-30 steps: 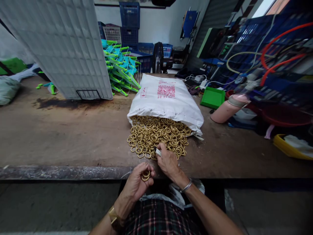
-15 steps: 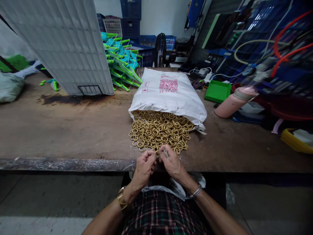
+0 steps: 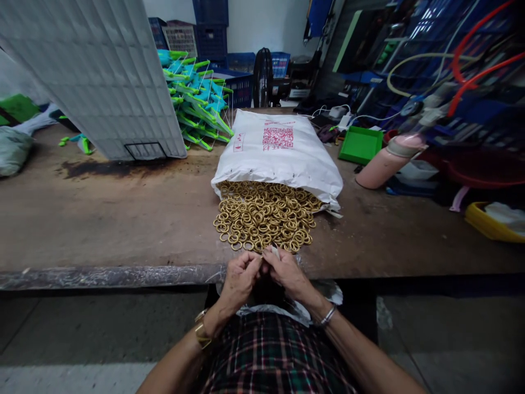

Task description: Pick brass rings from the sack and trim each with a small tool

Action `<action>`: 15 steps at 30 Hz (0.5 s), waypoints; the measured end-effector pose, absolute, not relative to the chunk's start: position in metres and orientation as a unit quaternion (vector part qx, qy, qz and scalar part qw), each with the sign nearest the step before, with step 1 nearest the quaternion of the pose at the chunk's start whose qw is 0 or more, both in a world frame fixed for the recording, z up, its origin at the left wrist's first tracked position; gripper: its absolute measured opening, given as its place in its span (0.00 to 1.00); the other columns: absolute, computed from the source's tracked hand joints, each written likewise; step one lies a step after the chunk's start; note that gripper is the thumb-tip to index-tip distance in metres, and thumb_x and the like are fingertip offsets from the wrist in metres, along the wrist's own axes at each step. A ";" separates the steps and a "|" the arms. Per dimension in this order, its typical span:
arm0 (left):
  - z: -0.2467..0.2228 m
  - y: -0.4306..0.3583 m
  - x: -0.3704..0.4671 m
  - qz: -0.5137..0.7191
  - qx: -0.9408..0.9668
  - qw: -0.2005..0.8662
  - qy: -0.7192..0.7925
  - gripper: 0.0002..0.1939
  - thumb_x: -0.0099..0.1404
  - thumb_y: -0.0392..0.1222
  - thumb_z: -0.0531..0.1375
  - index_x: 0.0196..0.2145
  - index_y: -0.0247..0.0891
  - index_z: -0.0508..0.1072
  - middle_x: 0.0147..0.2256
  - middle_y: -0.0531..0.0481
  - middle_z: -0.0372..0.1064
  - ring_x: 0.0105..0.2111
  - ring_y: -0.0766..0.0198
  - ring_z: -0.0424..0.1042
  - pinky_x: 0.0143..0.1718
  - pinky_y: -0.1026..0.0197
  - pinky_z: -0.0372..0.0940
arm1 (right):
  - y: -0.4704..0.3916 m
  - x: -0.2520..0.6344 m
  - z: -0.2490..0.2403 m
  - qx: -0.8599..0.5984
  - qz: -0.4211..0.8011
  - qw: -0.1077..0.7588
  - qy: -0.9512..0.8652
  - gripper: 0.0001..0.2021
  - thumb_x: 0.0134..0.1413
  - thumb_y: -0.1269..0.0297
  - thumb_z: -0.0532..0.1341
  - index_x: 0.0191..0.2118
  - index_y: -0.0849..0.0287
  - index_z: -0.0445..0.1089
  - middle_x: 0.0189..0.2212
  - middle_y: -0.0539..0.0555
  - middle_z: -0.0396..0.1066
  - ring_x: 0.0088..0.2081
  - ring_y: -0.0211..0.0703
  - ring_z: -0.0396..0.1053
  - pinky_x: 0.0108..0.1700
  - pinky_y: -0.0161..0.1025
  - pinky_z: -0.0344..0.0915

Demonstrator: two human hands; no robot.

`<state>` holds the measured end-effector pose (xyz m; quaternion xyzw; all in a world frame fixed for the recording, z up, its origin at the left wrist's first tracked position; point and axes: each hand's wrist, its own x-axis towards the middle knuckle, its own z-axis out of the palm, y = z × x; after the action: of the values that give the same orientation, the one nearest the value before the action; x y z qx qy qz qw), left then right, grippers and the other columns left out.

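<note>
Head view: gold-coloured rings (image 3: 262,219), one loose heap at the mouth of the white sack (image 3: 279,143); heap broader sideways than deep, single rings pointing no common way. Left hand (image 3: 241,276), nearside of the sack: pinched closed, seemingly on a ring, mostly hidden. Right hand (image 3: 287,273), just beside: curled round a small pale tool (image 3: 275,252), type unclear. Sack: laid down, mouth towards the wearer, presumably for easy reach. Green tray (image 3: 361,143), pink bottle (image 3: 388,162): right of the sack.

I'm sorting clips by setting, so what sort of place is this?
Probably a small workshop: round gold-coloured rings lie heaped at the mouth of a white, red-printed sack, with stacked blue plastic crates behind.
</note>
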<state>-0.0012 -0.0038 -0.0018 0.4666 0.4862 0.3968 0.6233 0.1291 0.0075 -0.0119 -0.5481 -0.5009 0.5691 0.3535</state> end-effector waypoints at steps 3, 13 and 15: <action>0.000 -0.006 -0.001 0.373 0.383 0.717 0.448 0.16 0.57 0.53 0.55 0.29 0.36 0.65 0.17 0.59 0.55 0.14 0.75 0.49 0.15 0.70 0.44 | 0.005 0.126 -0.011 -0.524 0.638 0.370 -0.426 0.15 0.52 0.52 0.50 0.25 0.58 0.57 0.15 0.41 0.55 0.12 0.28 0.44 0.14 0.29 0.41; -0.004 -0.008 -0.004 0.383 0.389 0.701 0.460 0.19 0.54 0.56 0.57 0.25 0.36 0.62 0.17 0.59 0.54 0.14 0.77 0.48 0.15 0.71 0.43 | 0.006 0.126 -0.007 -0.556 0.476 0.378 -0.566 0.12 0.51 0.56 0.53 0.24 0.59 0.61 0.20 0.45 0.59 0.25 0.32 0.56 0.28 0.30 0.55; -0.004 -0.009 -0.005 0.381 0.398 0.693 0.465 0.19 0.55 0.56 0.56 0.25 0.36 0.62 0.15 0.60 0.52 0.14 0.76 0.48 0.15 0.70 0.43 | 0.006 0.126 -0.008 -0.557 0.471 0.373 -0.573 0.12 0.51 0.57 0.52 0.24 0.59 0.61 0.21 0.46 0.59 0.25 0.33 0.56 0.30 0.31 0.55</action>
<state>-0.0045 -0.0089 -0.0041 0.3983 0.4646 0.3809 0.6932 0.1260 0.0063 -0.0083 -0.5571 -0.5731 0.4713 0.3730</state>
